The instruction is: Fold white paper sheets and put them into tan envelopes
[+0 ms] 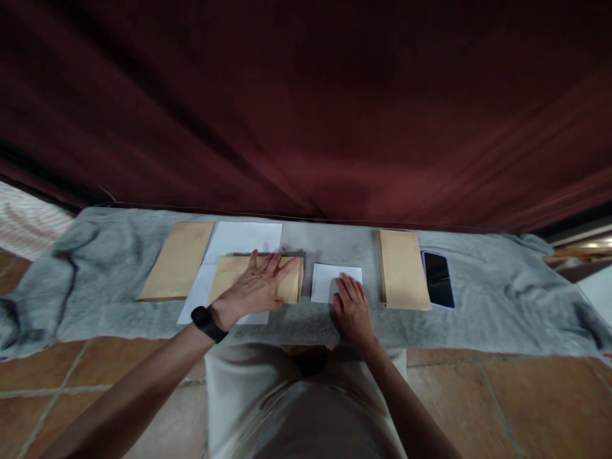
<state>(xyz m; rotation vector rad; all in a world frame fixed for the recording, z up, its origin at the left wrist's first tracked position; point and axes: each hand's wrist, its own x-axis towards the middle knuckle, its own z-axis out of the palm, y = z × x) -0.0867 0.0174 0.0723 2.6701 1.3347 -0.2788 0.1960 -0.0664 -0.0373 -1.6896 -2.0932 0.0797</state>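
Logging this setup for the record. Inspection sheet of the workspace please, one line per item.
Surface: grey cloth, rumpled at both ends.
Work items: tan envelopes at left, middle and right; white paper partly under the middle ones; small white sheet right of those.
Clutter: phone beside the right envelopes.
Left grip: fingers spread on the middle envelopes; black wristband.
Right grip: fingertips on the small white sheet.
Cables: thin line at back left; cannot tell whether a cable.
Surroundings: dark red fabric behind, tiled floor below.
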